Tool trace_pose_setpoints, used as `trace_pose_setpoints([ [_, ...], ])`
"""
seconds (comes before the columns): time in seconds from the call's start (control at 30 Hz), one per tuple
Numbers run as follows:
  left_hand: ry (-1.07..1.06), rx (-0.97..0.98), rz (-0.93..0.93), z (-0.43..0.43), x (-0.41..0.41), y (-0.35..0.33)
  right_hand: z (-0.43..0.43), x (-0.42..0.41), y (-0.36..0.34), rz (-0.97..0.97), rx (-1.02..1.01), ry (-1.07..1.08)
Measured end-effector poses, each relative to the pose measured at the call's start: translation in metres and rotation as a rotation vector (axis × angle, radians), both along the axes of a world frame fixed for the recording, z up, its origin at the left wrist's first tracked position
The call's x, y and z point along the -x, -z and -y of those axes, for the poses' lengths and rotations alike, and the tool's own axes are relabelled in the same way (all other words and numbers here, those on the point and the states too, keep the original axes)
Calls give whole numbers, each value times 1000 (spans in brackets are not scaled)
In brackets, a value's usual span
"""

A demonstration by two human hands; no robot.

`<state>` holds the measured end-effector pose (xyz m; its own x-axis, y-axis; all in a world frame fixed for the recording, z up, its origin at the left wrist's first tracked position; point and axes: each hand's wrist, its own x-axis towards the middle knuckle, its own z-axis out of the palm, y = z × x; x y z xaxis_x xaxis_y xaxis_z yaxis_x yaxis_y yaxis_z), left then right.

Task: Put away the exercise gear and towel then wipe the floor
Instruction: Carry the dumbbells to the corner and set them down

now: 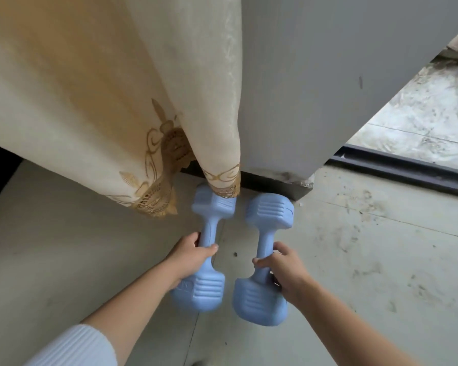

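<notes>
Two light blue dumbbells lie side by side, pointing toward the wall. My left hand (188, 256) is wrapped around the handle of the left dumbbell (205, 289), whose far head sits partly under the curtain hem. My right hand (284, 270) grips the handle of the right dumbbell (269, 215), whose far head is close to the dark skirting at the wall corner. Whether the dumbbells rest on the floor or hover just above it I cannot tell. No towel is in view.
A cream curtain (117, 101) with gold embroidery hangs at the left, down to the floor. A grey wall (315, 88) ends in a corner; a dark door track (407, 170) runs to its right. The pale floor tiles (368, 247) carry dirty smudges.
</notes>
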<state>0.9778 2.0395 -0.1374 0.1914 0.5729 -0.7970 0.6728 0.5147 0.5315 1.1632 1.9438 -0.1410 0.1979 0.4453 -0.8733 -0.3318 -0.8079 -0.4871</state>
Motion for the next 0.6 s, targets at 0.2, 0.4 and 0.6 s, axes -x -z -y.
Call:
trace_pose_setpoints([
  [0.2, 55, -17, 29, -26, -4, 20, -22, 5, 21, -37, -67, 73],
  [0.4, 86, -39, 55, -36, -8, 30, -30, 6, 29, -102, -86, 51],
  [0.6, 127, -22, 66, -34, -10, 26, -27, -1, 26, -91, -101, -17],
])
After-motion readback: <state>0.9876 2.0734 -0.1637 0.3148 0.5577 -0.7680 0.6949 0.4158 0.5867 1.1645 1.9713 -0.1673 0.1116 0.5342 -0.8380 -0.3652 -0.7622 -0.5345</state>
